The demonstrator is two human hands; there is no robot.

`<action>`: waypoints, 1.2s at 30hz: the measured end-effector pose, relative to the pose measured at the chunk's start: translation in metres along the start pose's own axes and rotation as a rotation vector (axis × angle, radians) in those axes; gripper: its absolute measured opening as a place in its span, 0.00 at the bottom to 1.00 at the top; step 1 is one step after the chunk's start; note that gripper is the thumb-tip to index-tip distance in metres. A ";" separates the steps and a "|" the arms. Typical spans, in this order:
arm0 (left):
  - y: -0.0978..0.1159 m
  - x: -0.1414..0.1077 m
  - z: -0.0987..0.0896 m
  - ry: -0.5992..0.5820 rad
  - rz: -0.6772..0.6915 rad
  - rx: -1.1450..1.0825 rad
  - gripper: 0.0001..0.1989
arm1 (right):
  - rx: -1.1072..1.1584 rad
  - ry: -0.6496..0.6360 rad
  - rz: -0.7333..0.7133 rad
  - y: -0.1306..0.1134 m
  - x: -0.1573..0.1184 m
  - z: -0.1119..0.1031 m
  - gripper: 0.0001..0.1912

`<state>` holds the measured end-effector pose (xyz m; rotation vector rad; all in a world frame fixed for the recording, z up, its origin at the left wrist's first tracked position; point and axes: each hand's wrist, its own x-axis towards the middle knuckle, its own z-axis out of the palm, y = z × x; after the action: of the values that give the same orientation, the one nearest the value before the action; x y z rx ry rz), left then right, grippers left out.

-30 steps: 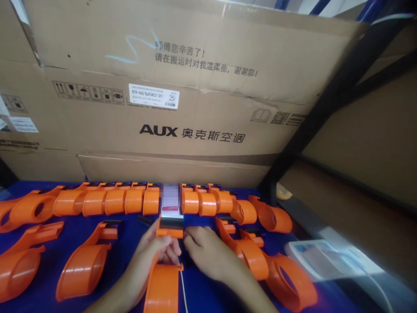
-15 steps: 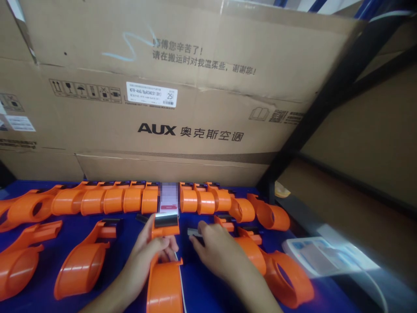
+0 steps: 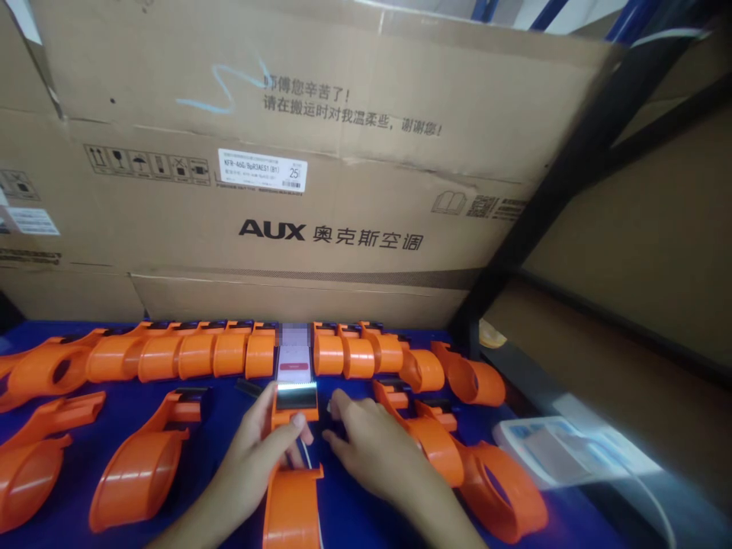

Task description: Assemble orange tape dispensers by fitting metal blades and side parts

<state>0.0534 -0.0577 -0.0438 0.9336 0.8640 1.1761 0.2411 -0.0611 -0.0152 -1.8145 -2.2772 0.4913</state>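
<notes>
My left hand [image 3: 264, 442] is closed around the handle of an orange tape dispenser [image 3: 294, 503], its round body toward me. A dark strip with a bright toothed edge [image 3: 296, 396] sits across the dispenser's top end. Just to the right, my right hand [image 3: 366, 438] is low over the blue surface with its fingers curled in. Only a sliver of a light grey strip [image 3: 329, 407] shows at those fingertips; the rest is hidden. Beyond the held dispenser lies a phone [image 3: 294, 366] with a lit screen. A dark strip [image 3: 248, 388] rests left of it.
Several orange tape dispensers [image 3: 197, 354] stand in a row at the back, with others nearer on both sides. Behind them rises a large cardboard sheet [image 3: 343, 267]. A dark slanted post [image 3: 531, 206], a white box [image 3: 549, 450] and a white cable [image 3: 657, 499] are on the right.
The held dispenser has shifted slightly right and down, its toothed edge now catching light. My right hand has moved slightly left, and its fingers now cover most of the grey strip.
</notes>
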 end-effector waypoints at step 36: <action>-0.007 -0.007 -0.010 -0.048 0.078 0.155 0.16 | 0.551 0.228 -0.322 -0.006 0.005 -0.004 0.10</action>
<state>0.0456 -0.0638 -0.0537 1.1257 0.8965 1.1606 0.2356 -0.0570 -0.0096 -1.1534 -1.9674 0.7203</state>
